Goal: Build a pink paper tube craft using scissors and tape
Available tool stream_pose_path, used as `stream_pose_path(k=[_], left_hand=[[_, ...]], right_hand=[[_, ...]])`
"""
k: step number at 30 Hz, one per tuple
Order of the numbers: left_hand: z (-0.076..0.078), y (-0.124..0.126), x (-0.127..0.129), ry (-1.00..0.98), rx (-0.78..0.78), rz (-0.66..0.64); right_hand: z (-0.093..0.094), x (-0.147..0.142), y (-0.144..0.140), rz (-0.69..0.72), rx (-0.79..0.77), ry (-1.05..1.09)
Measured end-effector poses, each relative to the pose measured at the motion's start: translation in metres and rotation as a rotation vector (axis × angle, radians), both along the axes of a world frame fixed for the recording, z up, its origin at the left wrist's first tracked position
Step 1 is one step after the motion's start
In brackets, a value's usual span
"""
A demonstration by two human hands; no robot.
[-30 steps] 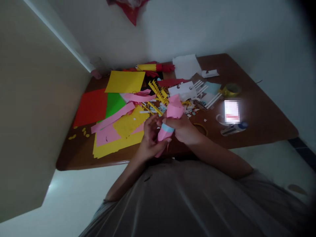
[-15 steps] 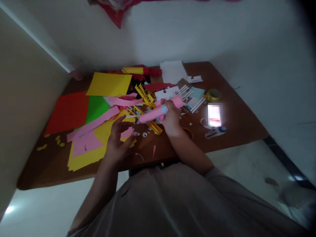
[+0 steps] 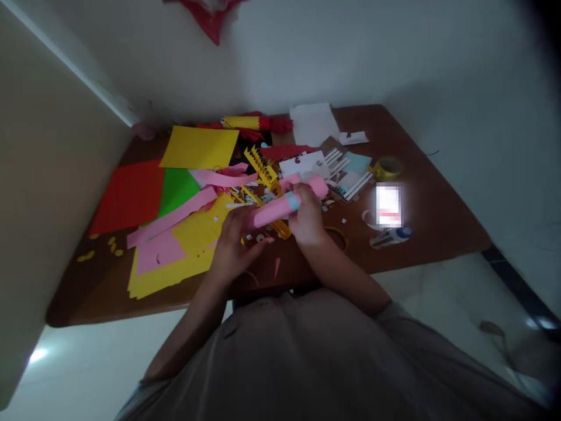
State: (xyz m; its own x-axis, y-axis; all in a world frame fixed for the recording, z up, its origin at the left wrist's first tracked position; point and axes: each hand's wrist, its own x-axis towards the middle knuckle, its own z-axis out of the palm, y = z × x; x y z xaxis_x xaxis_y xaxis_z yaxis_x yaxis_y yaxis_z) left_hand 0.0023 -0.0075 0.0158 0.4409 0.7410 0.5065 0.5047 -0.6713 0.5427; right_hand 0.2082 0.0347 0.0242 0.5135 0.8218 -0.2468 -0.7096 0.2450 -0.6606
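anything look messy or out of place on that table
Yes: paper scraps lie strewn near the pink tube, and yellow bits sit loose on the table at left, untidy beside the flat red sheet.

Room down the right end of the table (image 3: 442,225), a hand could run through there; but inward, tape roll (image 3: 388,168), bright screen (image 3: 389,206) and bottle (image 3: 391,237) line up as a barrier; mid-table, right hand (image 3: 308,217) and pink tube (image 3: 272,213) bar the way to the yellow strips (image 3: 265,169).
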Motion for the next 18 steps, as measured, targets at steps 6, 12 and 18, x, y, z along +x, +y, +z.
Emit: stream_pose_path(k=[6,12,18], left_hand=[[0.002,-0.006,0.007,-0.004,-0.042,0.002],[0.001,-0.011,-0.001,-0.009,-0.063,0.007],[-0.003,-0.016,-0.008,-0.029,-0.092,0.036]], right_hand=[[0.002,-0.002,-0.013,0.034,0.030,-0.043],[0.000,-0.004,-0.015,0.043,0.032,-0.085],[0.010,-0.009,-0.022,0.115,0.060,-0.101]])
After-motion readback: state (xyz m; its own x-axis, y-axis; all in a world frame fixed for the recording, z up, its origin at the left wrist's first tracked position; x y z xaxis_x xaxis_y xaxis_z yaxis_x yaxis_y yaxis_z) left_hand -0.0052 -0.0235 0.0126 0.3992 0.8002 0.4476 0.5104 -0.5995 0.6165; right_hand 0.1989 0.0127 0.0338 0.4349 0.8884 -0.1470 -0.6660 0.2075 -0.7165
